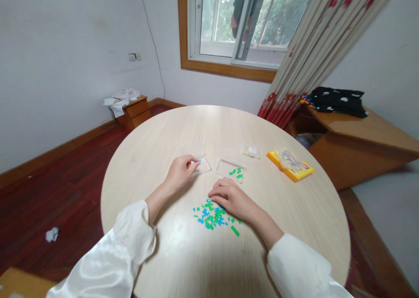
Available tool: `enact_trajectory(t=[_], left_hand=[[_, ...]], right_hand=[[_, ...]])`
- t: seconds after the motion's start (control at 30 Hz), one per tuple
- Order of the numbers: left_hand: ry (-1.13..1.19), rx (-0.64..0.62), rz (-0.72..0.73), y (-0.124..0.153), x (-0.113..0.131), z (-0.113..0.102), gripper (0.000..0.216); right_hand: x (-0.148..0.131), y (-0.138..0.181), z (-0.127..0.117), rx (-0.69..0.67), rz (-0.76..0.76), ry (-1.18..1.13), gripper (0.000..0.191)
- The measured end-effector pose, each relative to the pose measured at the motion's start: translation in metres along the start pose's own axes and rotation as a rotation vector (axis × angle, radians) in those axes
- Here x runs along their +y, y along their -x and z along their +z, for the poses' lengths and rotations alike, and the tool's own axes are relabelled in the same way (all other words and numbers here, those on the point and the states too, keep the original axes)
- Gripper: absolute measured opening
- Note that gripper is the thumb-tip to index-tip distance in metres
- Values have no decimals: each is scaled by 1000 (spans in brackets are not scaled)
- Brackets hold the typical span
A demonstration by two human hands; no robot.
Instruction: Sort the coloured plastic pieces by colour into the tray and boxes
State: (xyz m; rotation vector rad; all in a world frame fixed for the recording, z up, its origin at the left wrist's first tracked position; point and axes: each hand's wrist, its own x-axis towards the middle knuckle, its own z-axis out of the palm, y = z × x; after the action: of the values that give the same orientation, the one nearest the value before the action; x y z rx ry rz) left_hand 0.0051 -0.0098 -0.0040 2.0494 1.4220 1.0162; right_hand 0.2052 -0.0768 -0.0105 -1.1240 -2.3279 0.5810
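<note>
My left hand (180, 172) is over the left clear plastic tray (205, 165), thumb and forefinger pinched together. A small blue brick (199, 160) shows at those fingertips. The right clear tray (225, 162) holds several small green bricks (239, 170) toward its right side. My right hand (231, 196) hovers at the far edge of a loose pile of blue and green bricks (212, 217), fingers curled toward the thumb. Whatever may be between these fingers is hidden. One longer green brick (235, 230) lies at the pile's near right edge.
A small clear packet (251, 152) and a yellow box or booklet (290, 164) with a plastic bag on it lie at the right of the round table (147, 158). Beyond the table are a wooden cabinet (356, 149) at right and a small drawer unit (137, 111) at left.
</note>
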Motion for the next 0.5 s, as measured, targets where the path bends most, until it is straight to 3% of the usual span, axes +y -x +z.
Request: enact_trajectory(t=[0.2, 0.5], left_hand=[[-38, 5, -33, 2, -1, 2, 32], [-32, -4, -17, 3, 5, 0, 26]], right_hand=[[4, 1, 3, -31, -28, 44, 12], [5, 0, 3, -75, -28, 62, 11]])
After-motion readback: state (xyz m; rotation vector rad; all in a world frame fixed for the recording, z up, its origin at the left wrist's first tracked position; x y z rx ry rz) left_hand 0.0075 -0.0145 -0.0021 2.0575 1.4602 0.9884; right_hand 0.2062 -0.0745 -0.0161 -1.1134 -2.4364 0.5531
